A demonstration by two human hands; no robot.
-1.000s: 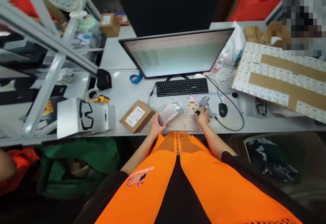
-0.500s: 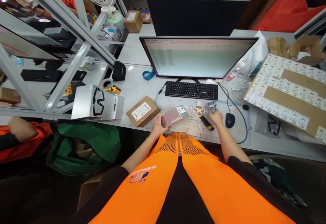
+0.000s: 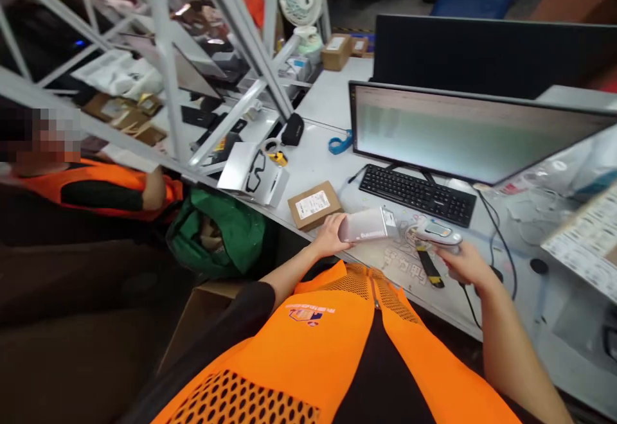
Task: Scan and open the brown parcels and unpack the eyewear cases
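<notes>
My left hand (image 3: 330, 236) is closed around the left end of a small pinkish-grey product box (image 3: 365, 226) with white lettering and a label at its right end. In my right hand (image 3: 466, 265) is a light grey handheld barcode scanner (image 3: 439, 232), its head pointing left toward the box's labelled end. The scanner's grip is mostly hidden by my fingers. Just below the scanner head, a black and yellow utility knife (image 3: 428, 267) lies on the desk mat. A brown cardboard box (image 3: 315, 204) with a white label sits beside my left hand.
Behind my hands are a black keyboard (image 3: 417, 194) and a lit monitor (image 3: 472, 127). A blue tape ring (image 3: 340, 144) and a silver box (image 3: 250, 173) stand to the left. A label-covered cardboard sheet (image 3: 585, 244) is at right. A co-worker (image 3: 110, 186) sits at far left.
The view has swung left. My right hand has lifted the scanner off the mat and turned it toward the product box. The box in my left hand is now tilted up more.
</notes>
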